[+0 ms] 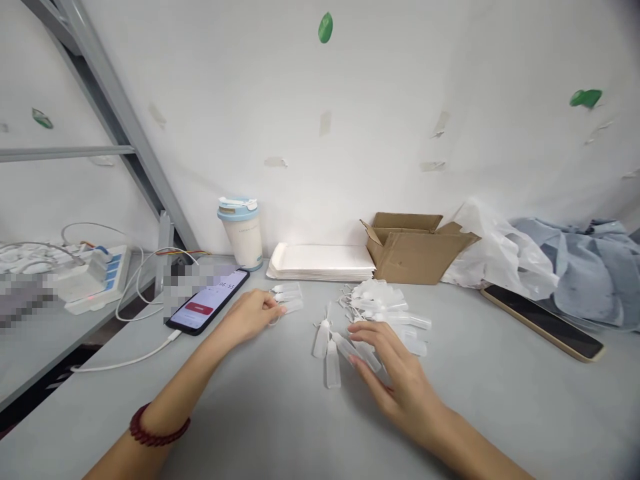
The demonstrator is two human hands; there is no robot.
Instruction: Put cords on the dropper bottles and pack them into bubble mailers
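My left hand rests on the grey table, fingers curled loosely, its fingertips touching a small group of clear plastic vials. My right hand lies flat with fingers stretched out over the near edge of a larger pile of clear vials. Two loose vials lie just left of my right fingers. A dark red bead bracelet is on my left wrist.
A phone with a lit screen and white cable lies left of my left hand. Behind stand a lidded cup, a stack of white sheets, an open cardboard box, a plastic bag, blue cloth. A second phone lies right.
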